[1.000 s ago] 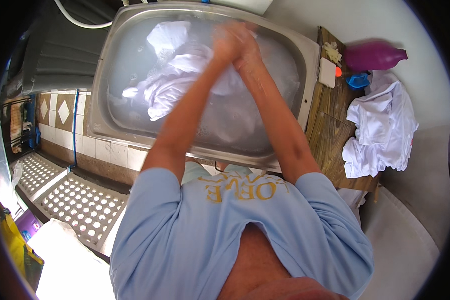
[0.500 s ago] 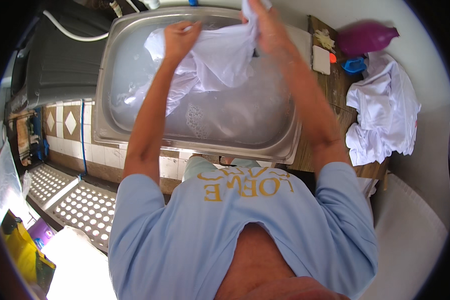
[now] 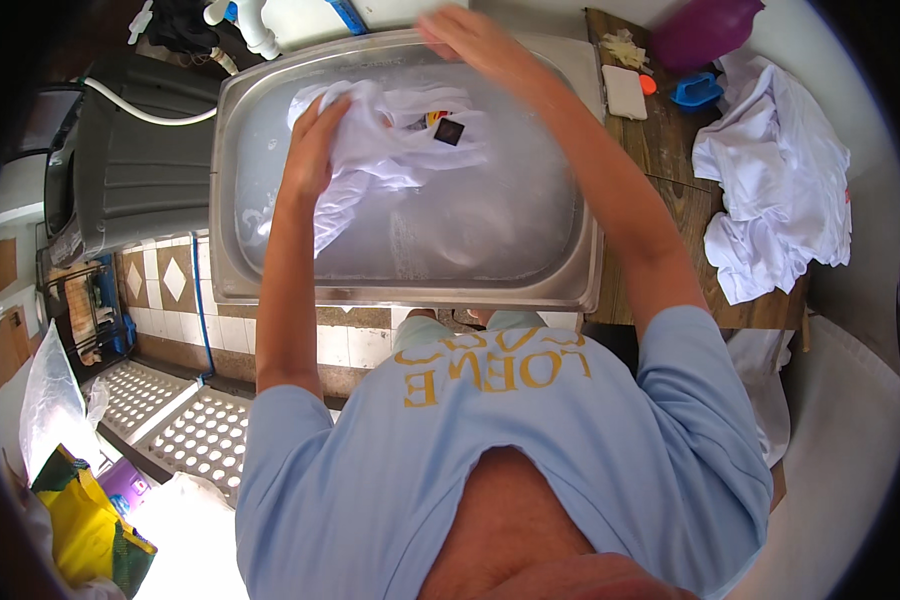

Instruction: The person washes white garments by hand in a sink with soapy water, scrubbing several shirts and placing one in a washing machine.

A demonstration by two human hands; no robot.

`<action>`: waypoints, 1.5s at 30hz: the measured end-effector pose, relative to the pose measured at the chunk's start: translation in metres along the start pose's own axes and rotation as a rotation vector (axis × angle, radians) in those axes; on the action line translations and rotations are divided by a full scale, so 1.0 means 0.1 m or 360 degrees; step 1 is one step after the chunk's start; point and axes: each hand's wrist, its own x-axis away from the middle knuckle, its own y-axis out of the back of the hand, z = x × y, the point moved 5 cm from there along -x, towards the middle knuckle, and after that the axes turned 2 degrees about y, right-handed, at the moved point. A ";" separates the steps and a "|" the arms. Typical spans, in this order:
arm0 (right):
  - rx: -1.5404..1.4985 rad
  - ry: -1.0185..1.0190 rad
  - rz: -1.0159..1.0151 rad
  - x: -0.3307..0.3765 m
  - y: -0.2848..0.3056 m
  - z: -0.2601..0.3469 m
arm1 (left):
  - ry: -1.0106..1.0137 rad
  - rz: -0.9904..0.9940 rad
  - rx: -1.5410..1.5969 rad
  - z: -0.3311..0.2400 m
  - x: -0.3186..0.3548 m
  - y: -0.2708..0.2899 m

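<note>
A wet white garment (image 3: 370, 155) lies bunched in cloudy water toward the left of the metal sink (image 3: 410, 292). On it show a dark square patch (image 3: 449, 131) and a small red and yellow print. My left hand (image 3: 313, 150) touches the garment's left part, its fingers slightly apart and pointing away from me. Over the sink's far rim is my right hand (image 3: 470, 42), empty, with fingers stretched toward the left and a little blurred.
On the wooden counter (image 3: 670, 150) at right are a blue scrubbing brush (image 3: 697, 91), a whitish block (image 3: 624, 92), a purple container (image 3: 705, 32) and a heap of white clothes (image 3: 770, 180). A white pipe (image 3: 257, 30) stands behind the sink. A dark grey appliance (image 3: 145, 150) is at left.
The garment, earlier stretched up between both hands, now lies lower in the water with its patch and print showing. My right hand has let go and moved left; my left hand has loosened and lowered.
</note>
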 end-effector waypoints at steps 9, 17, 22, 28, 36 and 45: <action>0.0393 -0.0198 -0.0143 0.80 -0.36 -0.73 | -0.0042 -0.0299 0.0250 0.17 0.53 0.47; 0.0307 -0.0205 -0.0049 0.76 -0.36 0.00 | -0.0270 -0.0120 0.0338 -0.30 0.76 0.42; 0.0966 0.0011 -0.0259 0.52 -0.96 0.11 | -0.0500 0.0049 0.0436 -0.55 0.74 0.11; 0.0886 -0.0351 -0.0151 0.77 -0.21 -0.04 | -0.0795 0.0073 0.0507 -1.15 0.81 0.62; -0.1091 -0.0924 -0.0452 0.93 -0.08 -0.01 | -0.0534 0.0004 0.0484 -0.85 0.48 1.01; -0.1056 -0.0936 -0.0846 1.28 -0.86 -0.44 | -0.0359 0.0055 0.0344 -0.53 0.33 1.02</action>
